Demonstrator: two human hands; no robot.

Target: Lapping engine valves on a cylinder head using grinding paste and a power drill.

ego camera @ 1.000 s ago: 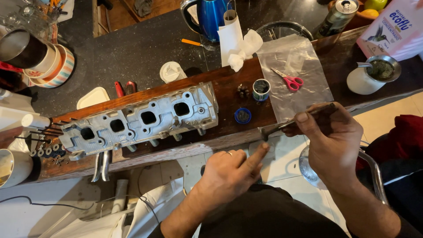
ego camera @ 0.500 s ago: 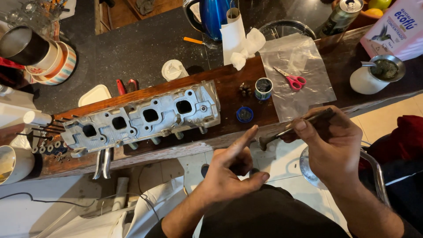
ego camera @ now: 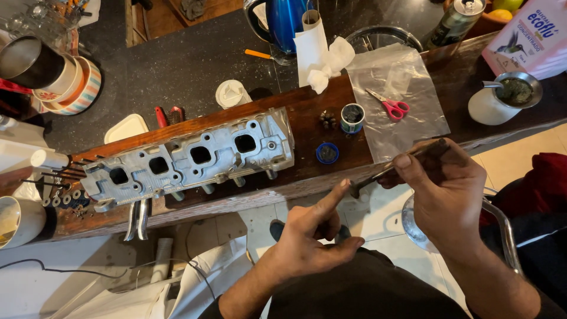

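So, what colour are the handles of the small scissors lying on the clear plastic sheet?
Pink-red handles, clearest in the head view.

Cylinder head (ego camera: 195, 156) on wooden plank (ego camera: 307, 112), scissors (ego camera: 387, 105) on plastic sheet (ego camera: 422, 115) to its right

We see two bare forearms and hands, ours, with no sleeves, gloves, rings or watch on them. The left hand (ego camera: 310, 236) and the right hand (ego camera: 446, 189) carry dark, greasy smudges on fingers and knuckles. A dark garment (ego camera: 366, 295) covers the lap below.
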